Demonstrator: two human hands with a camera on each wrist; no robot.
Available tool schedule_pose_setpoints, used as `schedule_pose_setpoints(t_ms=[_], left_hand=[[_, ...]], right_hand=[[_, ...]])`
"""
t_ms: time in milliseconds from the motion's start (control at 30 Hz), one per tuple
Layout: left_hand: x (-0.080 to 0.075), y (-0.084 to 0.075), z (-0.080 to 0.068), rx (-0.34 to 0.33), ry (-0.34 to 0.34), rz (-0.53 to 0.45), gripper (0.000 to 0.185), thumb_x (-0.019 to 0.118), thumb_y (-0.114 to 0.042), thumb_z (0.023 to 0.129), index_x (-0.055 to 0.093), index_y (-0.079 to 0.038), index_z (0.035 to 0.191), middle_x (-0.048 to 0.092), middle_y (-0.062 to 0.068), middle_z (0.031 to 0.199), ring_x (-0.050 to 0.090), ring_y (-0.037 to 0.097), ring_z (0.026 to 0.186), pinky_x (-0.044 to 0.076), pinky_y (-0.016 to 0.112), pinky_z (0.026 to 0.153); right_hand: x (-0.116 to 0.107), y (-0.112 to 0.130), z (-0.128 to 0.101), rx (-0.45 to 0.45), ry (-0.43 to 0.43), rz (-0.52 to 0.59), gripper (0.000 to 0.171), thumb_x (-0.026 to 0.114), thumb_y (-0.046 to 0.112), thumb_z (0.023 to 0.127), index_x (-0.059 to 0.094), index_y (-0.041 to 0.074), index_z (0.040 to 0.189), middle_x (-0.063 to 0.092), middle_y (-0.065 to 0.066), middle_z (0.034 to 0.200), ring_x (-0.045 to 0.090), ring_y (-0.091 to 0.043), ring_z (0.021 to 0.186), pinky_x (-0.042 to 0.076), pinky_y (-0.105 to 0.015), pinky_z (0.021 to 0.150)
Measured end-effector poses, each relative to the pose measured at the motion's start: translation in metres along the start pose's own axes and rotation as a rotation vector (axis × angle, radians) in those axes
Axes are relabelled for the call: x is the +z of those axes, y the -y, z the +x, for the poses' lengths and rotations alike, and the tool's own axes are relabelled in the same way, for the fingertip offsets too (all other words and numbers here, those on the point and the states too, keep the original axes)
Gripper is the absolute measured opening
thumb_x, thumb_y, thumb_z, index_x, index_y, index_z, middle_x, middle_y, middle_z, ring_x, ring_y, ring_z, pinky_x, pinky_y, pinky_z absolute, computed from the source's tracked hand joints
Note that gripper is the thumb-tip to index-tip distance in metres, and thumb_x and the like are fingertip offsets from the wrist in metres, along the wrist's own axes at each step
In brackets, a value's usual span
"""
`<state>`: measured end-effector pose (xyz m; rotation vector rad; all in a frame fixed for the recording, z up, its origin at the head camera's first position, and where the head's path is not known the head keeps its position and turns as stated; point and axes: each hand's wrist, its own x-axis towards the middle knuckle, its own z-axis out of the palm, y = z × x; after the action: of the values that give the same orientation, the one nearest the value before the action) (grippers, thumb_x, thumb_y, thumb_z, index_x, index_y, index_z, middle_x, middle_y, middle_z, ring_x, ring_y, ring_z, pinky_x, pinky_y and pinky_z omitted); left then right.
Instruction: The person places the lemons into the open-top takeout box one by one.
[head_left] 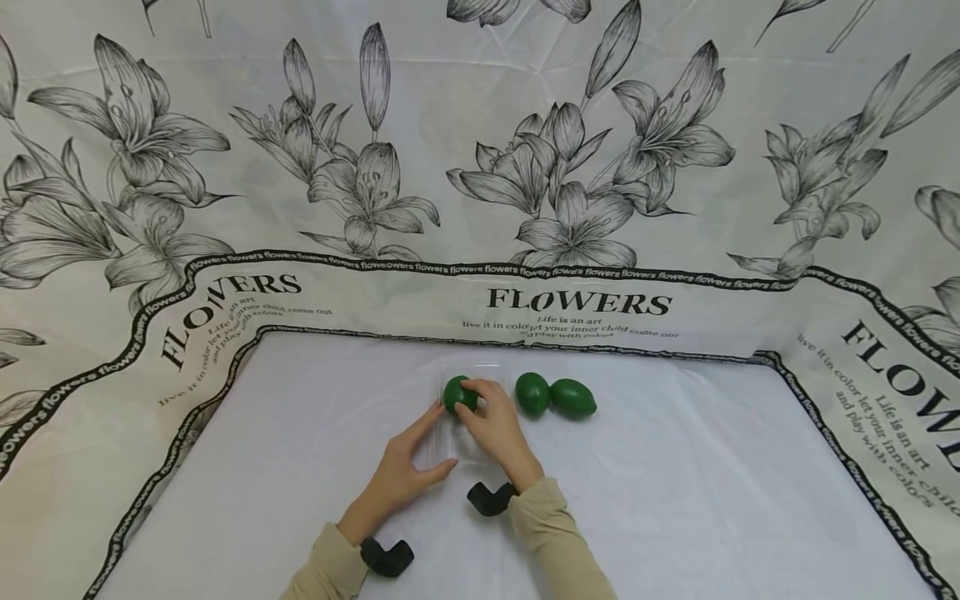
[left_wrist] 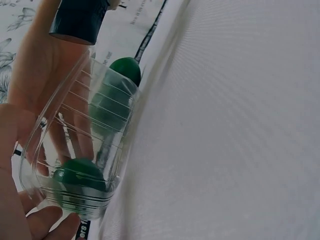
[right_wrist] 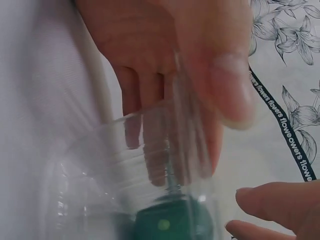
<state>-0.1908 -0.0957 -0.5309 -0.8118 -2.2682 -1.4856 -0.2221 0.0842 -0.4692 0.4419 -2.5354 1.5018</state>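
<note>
Nearest the camera, two beige sleeves (head_left: 555, 533) are seen entering from the near edge, each wrist bearing a black camera mount (head_left: 387, 557). Beyond them, on the white cloth (head_left: 712, 483), a clear plastic container (head_left: 463, 417) is steadied by the left hand (head_left: 401, 471): its fingers are stretched along the container's left wall and its thumb lies against the near end, apparently so that the light tray is kept from sliding. Whether those fingers truly clasp the wall or merely press on it cannot be told from the head view; in the left wrist view the ribbed wall (left_wrist: 85, 145) is seen resting against the palm.

A green lime (head_left: 459, 394) is held by the right hand (head_left: 497, 429), whose fingertips are curled over it from the near right at the far end of the container. The lime is thus enclosed by fingers on top and at the side, and it appears to sit inside the container's walls, low in the tray; in the right wrist view it (right_wrist: 172, 222) is seen through the clear plastic beneath the fingers (right_wrist: 150, 125).

Just to the right, two more limes (head_left: 555, 396) lie touching each other on the cloth, apart from both hands. A flower-printed backdrop (head_left: 480, 167) is hung behind.
</note>
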Motion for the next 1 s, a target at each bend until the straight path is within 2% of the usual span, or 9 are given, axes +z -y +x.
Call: schedule_pose_setpoints(t_ms=[233, 400, 600, 800, 900, 1000], left_hand=[[-0.002, -0.005, 0.002, -0.050, -0.016, -0.008, 0.060, 0.073, -0.014, 0.090, 0.050, -0.001, 0.144, 0.047, 0.015, 0.149, 0.043, 0.029, 0.138, 0.034, 0.046, 0.113], [-0.002, -0.005, 0.002, -0.045, -0.020, 0.003, 0.062, 0.075, -0.013, 0.087, 0.050, 0.002, 0.142, 0.048, 0.018, 0.147, 0.044, 0.031, 0.137, 0.035, 0.051, 0.111], [-0.002, -0.003, 0.000, -0.037, -0.035, 0.009, 0.063, 0.077, -0.008, 0.084, 0.051, 0.004, 0.140, 0.048, 0.019, 0.147, 0.044, 0.033, 0.136, 0.033, 0.046, 0.113], [-0.001, -0.001, 0.000, -0.033, -0.039, -0.005, 0.063, 0.078, -0.005, 0.083, 0.051, 0.003, 0.140, 0.048, 0.019, 0.147, 0.044, 0.034, 0.136, 0.032, 0.043, 0.114], [0.000, -0.002, 0.000, -0.036, -0.045, -0.002, 0.064, 0.079, -0.003, 0.082, 0.051, 0.004, 0.139, 0.049, 0.019, 0.146, 0.045, 0.036, 0.136, 0.033, 0.046, 0.112], [0.000, -0.006, 0.001, -0.036, -0.051, 0.007, 0.064, 0.078, 0.001, 0.081, 0.051, 0.007, 0.138, 0.048, 0.023, 0.145, 0.045, 0.039, 0.134, 0.033, 0.051, 0.110]], right_hand=[[-0.010, 0.010, -0.002, 0.015, 0.085, 0.044, 0.039, 0.066, 0.011, 0.095, 0.058, -0.003, 0.130, 0.052, -0.023, 0.138, 0.049, -0.040, 0.129, 0.050, -0.051, 0.098], [-0.023, 0.013, -0.001, 0.013, 0.107, 0.084, 0.037, 0.065, 0.014, 0.096, 0.060, 0.000, 0.130, 0.053, -0.018, 0.138, 0.049, -0.038, 0.130, 0.047, -0.049, 0.102], [-0.045, 0.006, 0.000, -0.094, -0.047, 0.164, 0.032, 0.066, 0.007, 0.095, 0.063, 0.001, 0.126, 0.060, -0.017, 0.132, 0.056, -0.035, 0.123, 0.048, -0.048, 0.102], [-0.078, 0.008, -0.005, -0.183, -0.223, 0.252, 0.026, 0.060, -0.008, 0.094, 0.062, -0.013, 0.119, 0.061, -0.028, 0.125, 0.056, -0.041, 0.120, 0.043, -0.055, 0.105], [-0.095, 0.008, -0.011, -0.183, -0.296, 0.245, 0.024, 0.058, -0.011, 0.094, 0.061, -0.016, 0.117, 0.062, -0.030, 0.122, 0.057, -0.041, 0.117, 0.044, -0.053, 0.104], [-0.108, -0.007, -0.014, -0.144, -0.338, 0.253, 0.025, 0.056, -0.011, 0.094, 0.060, -0.017, 0.118, 0.062, -0.030, 0.122, 0.056, -0.039, 0.119, 0.043, -0.045, 0.107]])
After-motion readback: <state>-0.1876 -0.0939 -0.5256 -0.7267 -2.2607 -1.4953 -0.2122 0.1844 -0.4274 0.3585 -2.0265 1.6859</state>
